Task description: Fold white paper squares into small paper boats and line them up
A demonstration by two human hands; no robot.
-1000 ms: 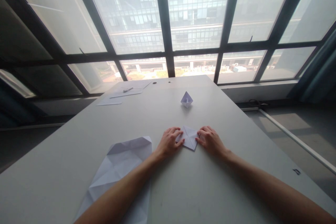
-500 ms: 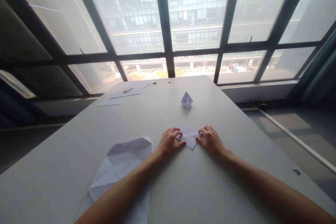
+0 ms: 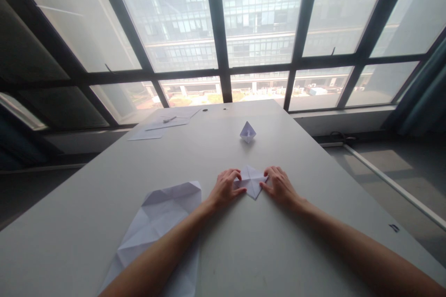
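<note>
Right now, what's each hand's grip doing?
Left hand: partly closed, holding the folded paper by its left side.
Right hand: partly closed, holding the folded paper by its right side.

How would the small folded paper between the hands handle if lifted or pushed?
The small folded paper is probably light, being just paper. Its compact folds likely make it stiffer than the creased, spread-out sheet. Its angular outline makes rolling unlikely.

The small white diamond of folded paper (image 3: pixel 252 182) looks matt and creased, as does the pale, pointed paper figure (image 3: pixel 247 133). The large white paper sheet (image 3: pixel 163 213) is matt too (ridged by fold lines). The broad white worktop (image 3: pixel 94 209) looks smooth, faintly glossy; the dark blue curtain (image 3: pixel 420 100), soft cloth.
</note>
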